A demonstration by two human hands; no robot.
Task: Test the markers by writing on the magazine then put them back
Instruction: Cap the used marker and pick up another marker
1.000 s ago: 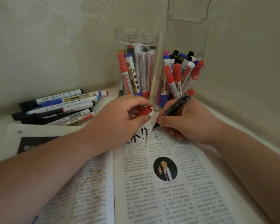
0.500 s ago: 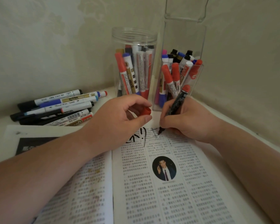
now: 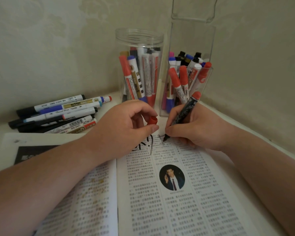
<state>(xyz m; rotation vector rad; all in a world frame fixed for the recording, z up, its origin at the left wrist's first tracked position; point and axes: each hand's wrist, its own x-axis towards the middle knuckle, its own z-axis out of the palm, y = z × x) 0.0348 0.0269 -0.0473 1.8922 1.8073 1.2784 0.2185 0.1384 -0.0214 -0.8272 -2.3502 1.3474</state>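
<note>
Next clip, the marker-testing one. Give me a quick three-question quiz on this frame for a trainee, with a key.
1. True or false: the marker gripped in the right hand has its tip down on the magazine.
2. Multiple choice: what does the left hand pinch? A) a red cap B) a blue marker C) a page corner
3. Fill in the blank: the loose markers lie on the table to the ___ of the round jar.

Key: 1 true; 2 A; 3 left.
</note>
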